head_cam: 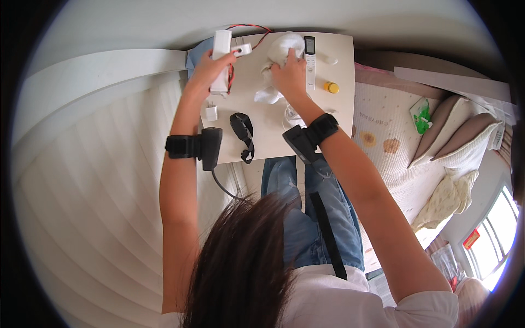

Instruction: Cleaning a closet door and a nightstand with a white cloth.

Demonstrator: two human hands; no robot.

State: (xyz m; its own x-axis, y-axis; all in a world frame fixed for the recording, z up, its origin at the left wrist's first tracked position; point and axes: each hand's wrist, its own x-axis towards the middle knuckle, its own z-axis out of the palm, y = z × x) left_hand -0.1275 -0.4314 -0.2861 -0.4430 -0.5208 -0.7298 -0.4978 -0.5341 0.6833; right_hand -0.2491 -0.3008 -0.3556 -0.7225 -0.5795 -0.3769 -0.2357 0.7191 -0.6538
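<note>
My left hand point(209, 70) is closed around a long white plastic box point(222, 45) at the table's far left. A twisted red and black wire point(250, 26) runs by it, and a small white plastic piece point(242, 50) sticks out beyond my thumb. My right hand point(290, 74) grips a bunched white cloth point(286, 46), thumb and forefinger spread over it. Just right of that hand lies a white remote control point(310, 67) with a dark display. White cable point(292, 117) is partly hidden under my right forearm.
On the white table point(270, 143) are a white charger plug point(211, 112), a black strap point(244, 133), a yellow-lidded small container point(331, 87) and a small white object point(331, 60). A blue item point(199, 57) sits at the left corner. A bed point(377, 119) adjoins the right side.
</note>
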